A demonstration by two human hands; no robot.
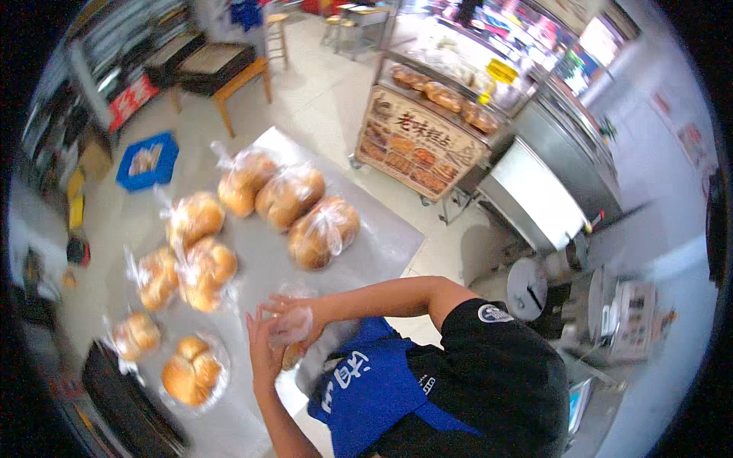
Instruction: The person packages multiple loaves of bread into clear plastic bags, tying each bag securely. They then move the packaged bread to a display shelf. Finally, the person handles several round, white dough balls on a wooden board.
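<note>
My right hand [309,326] and left hand [262,349] come together over the near side of a metal-topped table [257,395]. Between them is a crumpled clear plastic bag [292,327], gathered in the fingers. A brown bun [291,358] shows partly below it, mostly hidden by the hands. To the left, an untied bread cluster [192,372] rests on clear plastic. Several bagged loaves with knotted tops lie farther off, among them one loaf [323,232] with a loose knot and another [206,272] nearer the middle.
A black case or bin [131,395] stands against the table's lower left edge. A blue crate [148,161] sits on the floor. Beyond the table are a wheeled bread display cart [421,143] and a steel counter [538,194]. Trays rest on a wooden stand [240,83].
</note>
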